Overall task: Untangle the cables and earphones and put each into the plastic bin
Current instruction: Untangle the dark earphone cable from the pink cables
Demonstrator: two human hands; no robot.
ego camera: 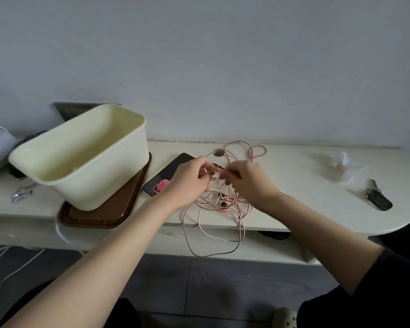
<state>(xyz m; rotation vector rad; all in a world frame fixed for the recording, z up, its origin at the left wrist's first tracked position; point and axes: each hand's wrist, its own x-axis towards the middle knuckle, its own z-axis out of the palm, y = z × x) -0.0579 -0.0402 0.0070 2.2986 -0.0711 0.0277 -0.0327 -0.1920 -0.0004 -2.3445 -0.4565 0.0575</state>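
A tangle of pink and white cables and earphones (223, 202) lies on the white table (294, 185), with long loops hanging over the front edge. My left hand (187, 181) pinches strands at the left of the knot. My right hand (246, 181) pinches strands at its right, a little above the table. The cream plastic bin (85, 162) stands tilted at the left on a brown tray (100, 216); I see nothing inside it.
A black phone (168, 171) with a pink clip on it lies between the bin and my left hand. Crumpled clear plastic (341, 164) and a dark key fob (378, 197) sit at the right. Foil scrap (20, 195) and white items lie far left.
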